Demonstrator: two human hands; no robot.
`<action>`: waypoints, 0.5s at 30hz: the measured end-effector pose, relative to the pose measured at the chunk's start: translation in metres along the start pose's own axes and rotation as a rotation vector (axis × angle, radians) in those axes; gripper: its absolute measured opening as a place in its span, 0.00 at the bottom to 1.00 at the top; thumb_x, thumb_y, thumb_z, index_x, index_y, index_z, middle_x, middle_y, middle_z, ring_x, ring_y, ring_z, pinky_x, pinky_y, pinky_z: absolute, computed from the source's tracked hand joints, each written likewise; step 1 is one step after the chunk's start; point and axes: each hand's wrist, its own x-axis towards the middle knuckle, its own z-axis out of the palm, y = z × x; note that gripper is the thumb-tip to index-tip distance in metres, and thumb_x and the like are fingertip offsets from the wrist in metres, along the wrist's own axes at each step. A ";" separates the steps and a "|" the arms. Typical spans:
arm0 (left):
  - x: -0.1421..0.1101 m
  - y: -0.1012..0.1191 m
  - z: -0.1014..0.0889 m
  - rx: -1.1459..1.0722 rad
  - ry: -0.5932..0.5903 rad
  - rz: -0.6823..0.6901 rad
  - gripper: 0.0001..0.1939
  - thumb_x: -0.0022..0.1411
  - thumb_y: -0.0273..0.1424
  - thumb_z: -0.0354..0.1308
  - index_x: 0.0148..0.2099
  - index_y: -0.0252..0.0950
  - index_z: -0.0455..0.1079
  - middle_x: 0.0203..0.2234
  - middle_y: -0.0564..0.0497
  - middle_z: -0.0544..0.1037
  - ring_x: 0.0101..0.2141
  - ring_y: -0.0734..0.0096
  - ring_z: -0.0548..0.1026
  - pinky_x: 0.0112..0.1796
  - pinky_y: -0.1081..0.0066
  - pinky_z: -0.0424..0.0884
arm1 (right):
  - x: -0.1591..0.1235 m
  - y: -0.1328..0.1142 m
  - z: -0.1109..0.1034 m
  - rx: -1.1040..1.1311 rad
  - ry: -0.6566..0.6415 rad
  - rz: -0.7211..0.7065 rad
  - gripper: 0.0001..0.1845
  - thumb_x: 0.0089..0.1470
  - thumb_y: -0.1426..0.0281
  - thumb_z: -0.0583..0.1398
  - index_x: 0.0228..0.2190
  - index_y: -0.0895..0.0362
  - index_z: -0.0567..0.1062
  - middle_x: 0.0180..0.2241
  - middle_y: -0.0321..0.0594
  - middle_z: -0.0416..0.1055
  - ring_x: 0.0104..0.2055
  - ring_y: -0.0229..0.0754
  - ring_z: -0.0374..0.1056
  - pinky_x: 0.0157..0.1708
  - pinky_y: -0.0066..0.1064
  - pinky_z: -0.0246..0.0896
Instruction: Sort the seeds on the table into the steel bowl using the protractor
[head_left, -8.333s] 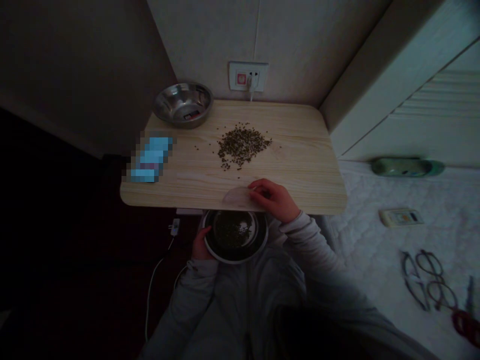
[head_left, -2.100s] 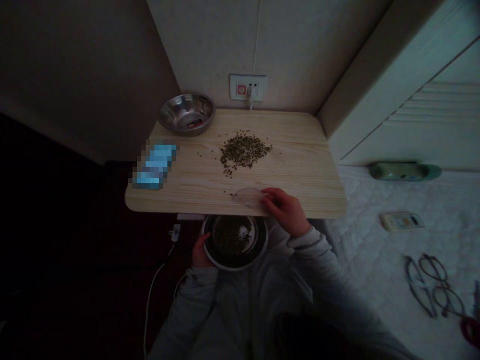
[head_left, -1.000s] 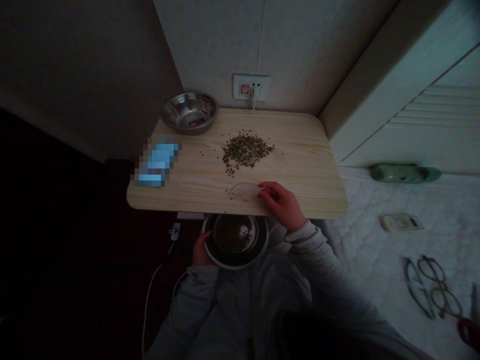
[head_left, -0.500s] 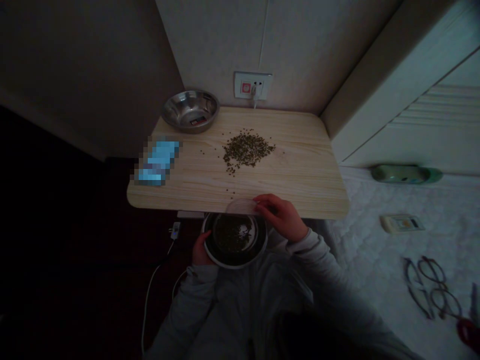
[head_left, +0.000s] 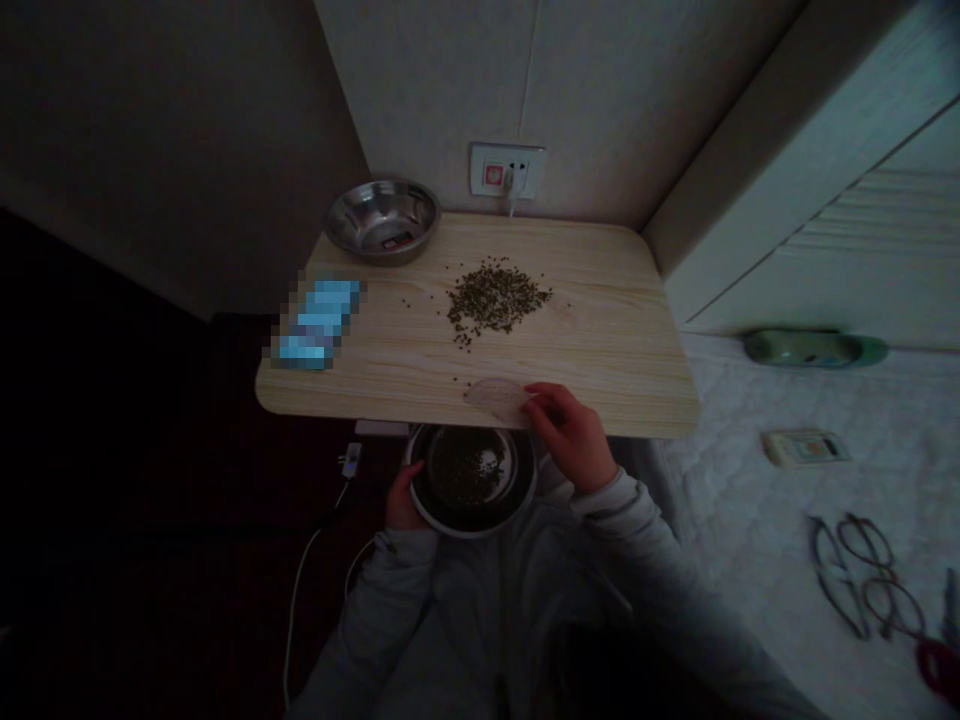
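My left hand (head_left: 406, 500) grips the left rim of a round bowl (head_left: 474, 528) just below the table's front edge; small dark grains (head_left: 461, 470) lie inside it. Between the fingertips of my right hand (head_left: 571, 432) is a thin, clear, curved plastic piece (head_left: 495, 397), held low over the front of the wooden table (head_left: 600, 350). A loose pile of small greenish-brown beans or grains (head_left: 496, 297) is spread over the table's middle. A few stray ones lie close to the plastic piece.
A steel basin (head_left: 382, 222) stands at the table's back left, with a lit, blurred-out phone (head_left: 319, 322) before it. Behind is a wall socket (head_left: 508, 171) with a plug. On the white bedding at right lie a green case (head_left: 814, 348), a small pale box (head_left: 806, 447) and eyeglasses (head_left: 889, 575).
My right hand has shifted slightly right and away from me with the plastic piece, which has moved from the table's edge onto its surface area. My left hand and bowl stay put.
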 end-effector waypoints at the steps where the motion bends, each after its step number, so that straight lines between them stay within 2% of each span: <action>1: 0.000 0.000 0.000 -0.006 -0.002 0.002 0.11 0.48 0.23 0.48 0.19 0.33 0.69 0.16 0.46 0.75 0.35 0.61 0.72 0.36 0.67 0.68 | 0.000 0.002 -0.002 -0.020 0.030 0.010 0.12 0.48 0.67 0.52 0.37 0.56 0.65 0.25 0.36 0.68 0.26 0.34 0.63 0.27 0.27 0.59; 8: 0.001 -0.001 0.001 0.013 -0.001 -0.012 0.10 0.47 0.23 0.48 0.20 0.33 0.69 0.16 0.47 0.75 0.36 0.59 0.71 0.37 0.63 0.68 | 0.005 0.009 -0.011 -0.022 0.133 0.032 0.13 0.47 0.67 0.52 0.37 0.56 0.65 0.26 0.36 0.68 0.27 0.35 0.64 0.28 0.27 0.59; 15: -0.003 0.001 0.003 0.005 0.016 -0.024 0.11 0.47 0.23 0.48 0.19 0.33 0.69 0.15 0.46 0.75 0.35 0.58 0.72 0.36 0.64 0.68 | 0.011 0.001 -0.004 0.020 0.045 -0.002 0.13 0.49 0.67 0.50 0.38 0.56 0.64 0.29 0.38 0.69 0.30 0.36 0.65 0.30 0.28 0.59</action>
